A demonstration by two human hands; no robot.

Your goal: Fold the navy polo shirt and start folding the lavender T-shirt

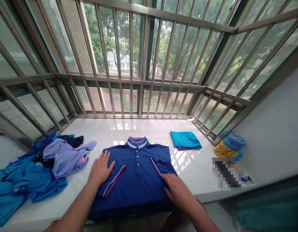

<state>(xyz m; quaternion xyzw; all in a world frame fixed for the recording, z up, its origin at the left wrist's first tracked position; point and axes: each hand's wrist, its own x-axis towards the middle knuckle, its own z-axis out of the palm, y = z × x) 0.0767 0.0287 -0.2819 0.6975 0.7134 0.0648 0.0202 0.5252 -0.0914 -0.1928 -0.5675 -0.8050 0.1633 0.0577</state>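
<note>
A navy blue polo shirt (136, 183) lies front up on the white sill, collar pointing to the window, its lower part hanging over the near edge. Both short sleeves are folded inward over the chest, showing red-and-white striped cuffs. My left hand (101, 168) rests flat on the folded sleeve at the shirt's left side, fingers stretched out. At the opposite side, my right hand (177, 188) touches the lower end of the other cuff with its fingertips, the thumb apart from the fingers. Neither hand grips anything that I can see.
Rumpled clothes in blue and teal (30, 180), with a lavender garment (67, 158) on top, lie at left. A folded turquoise cloth (186, 139) lies at right. Beyond it stand a yellow-and-blue jug (228, 146) and a blurred-out object (227, 174). Metal window bars (139, 82) enclose the sill.
</note>
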